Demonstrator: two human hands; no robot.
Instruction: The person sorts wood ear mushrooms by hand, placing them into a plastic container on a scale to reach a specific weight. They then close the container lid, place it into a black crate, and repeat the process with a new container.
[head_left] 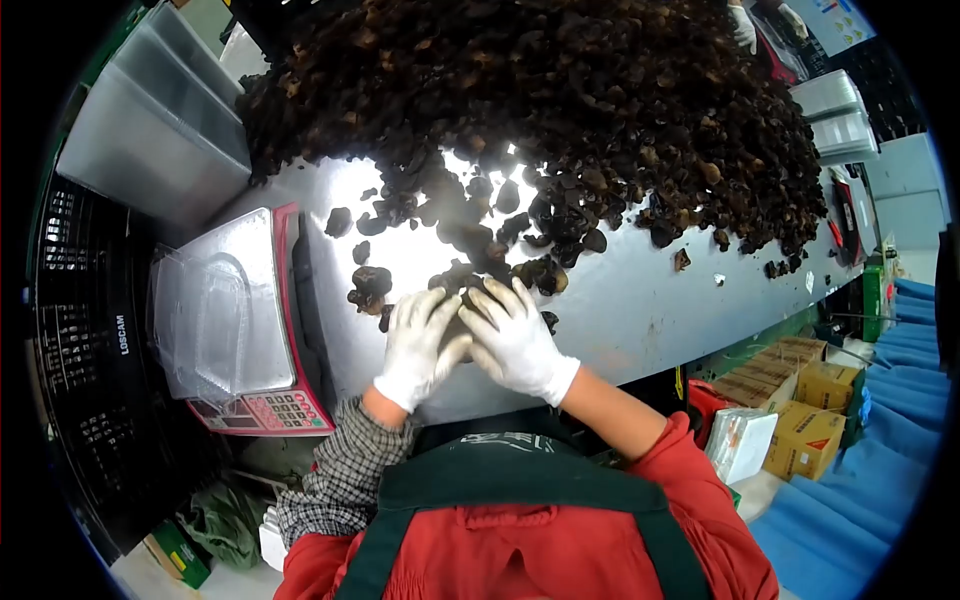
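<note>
Both my hands wear white gloves and lie close together at the near edge of the metal table point(640, 330), thumbs almost meeting. My left hand point(418, 345) has its fingers stretched out over a few dark, curled wood ear mushrooms point(462, 276). From the other side, my right hand point(522, 345) rests on the same small cluster, fingers spread and angled inward. The gloves partly hide the pieces under them. Beyond the fingertips, loose pieces lead up to a large heap of wood ear mushrooms point(540, 90) across the back of the table.
A red-rimmed weighing scale point(262, 300) stands at left with a clear plastic tray point(205, 320) on its pan. Behind it are stacked clear containers point(160, 125); a black crate point(100, 350) is far left. Cardboard boxes point(805, 440) sit lower right. Another person's gloved hand point(743, 28) shows at top right.
</note>
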